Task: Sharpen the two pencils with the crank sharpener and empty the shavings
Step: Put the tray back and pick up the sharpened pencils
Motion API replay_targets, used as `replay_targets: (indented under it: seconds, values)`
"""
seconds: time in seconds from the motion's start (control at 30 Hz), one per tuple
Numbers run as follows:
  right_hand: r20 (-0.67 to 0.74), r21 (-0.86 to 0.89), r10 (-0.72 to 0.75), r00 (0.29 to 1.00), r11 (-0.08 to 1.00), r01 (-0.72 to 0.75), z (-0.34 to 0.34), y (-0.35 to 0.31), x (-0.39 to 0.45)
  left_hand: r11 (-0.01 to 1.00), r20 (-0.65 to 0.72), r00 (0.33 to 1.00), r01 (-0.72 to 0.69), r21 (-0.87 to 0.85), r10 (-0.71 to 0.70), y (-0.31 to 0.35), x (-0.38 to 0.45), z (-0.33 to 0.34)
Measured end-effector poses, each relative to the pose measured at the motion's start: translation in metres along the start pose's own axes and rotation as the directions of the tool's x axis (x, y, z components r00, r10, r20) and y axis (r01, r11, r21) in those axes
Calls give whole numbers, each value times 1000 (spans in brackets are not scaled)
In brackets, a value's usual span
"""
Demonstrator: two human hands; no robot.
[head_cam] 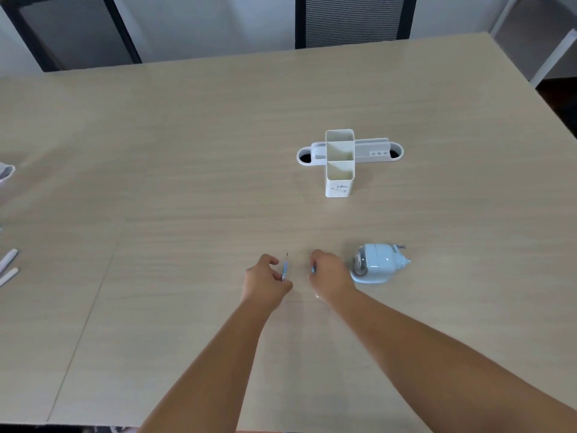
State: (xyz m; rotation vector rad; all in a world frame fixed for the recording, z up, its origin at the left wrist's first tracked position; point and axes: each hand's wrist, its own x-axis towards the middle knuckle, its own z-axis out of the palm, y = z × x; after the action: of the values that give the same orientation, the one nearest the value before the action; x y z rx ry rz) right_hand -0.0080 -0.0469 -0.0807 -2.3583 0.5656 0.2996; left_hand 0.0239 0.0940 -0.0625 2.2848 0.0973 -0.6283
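Pencil (pixel 285 267) tip away, in left hand (pixel 265 281)

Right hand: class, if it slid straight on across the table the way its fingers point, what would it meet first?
The right hand points away and slightly left. The way looks free; the white organiser stands far ahead, probably just right of that line. The sharpener lies off to its right.

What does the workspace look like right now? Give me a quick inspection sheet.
Surface: pale wood-grain table, one seam line at the left.
Job's things: blue pencil at the left hand; a second one mostly hidden under the right hand; light-blue crank sharpener beside them.
Clutter: white desk organiser; pale pens at the left edge.
Hands: left hand fingers on its pencil; right hand grip unclear.
Cables: nothing seen.
Surroundings: dark chairs beyond the table.
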Motion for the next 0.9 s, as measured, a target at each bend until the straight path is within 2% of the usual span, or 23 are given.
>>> replay_targets:
  seconds: [0.1, 0.2, 0.3, 0.47, 0.57, 0.7, 0.9]
  values:
    - [-6, 25, 91, 996, 996, -91, -3, -7, 4, 998, 6, 1000, -8, -60, 9, 7, 8, -13]
    - [-38, 210, 184, 982, 963, -172, -9, -19, 7, 990, 4, 999, -40, -132, 40, 24, 20, -24]
    - [-135, 358, 199, 971, 923, -139, -32, -32, 18, 973, -1, 997, -74, -218, 75, 49, 34, -32]
    - [-262, 475, 213, 941, 878, -66, -103, -41, 38, 943, -22, 983, -183, -279, 184, 104, 55, -39]
    - [-336, 487, 240, 911, 872, -50, -137, -34, 53, 928, -31, 968, -250, -276, 251, 134, 67, -39]
    - [-371, 527, 250, 894, 849, -19, -159, -26, 68, 908, -67, 951, -309, -283, 303, 162, 82, -32]
    - [-398, 578, 264, 878, 816, 16, -163, -17, 89, 899, -101, 946, -324, -293, 308, 180, 105, -11]
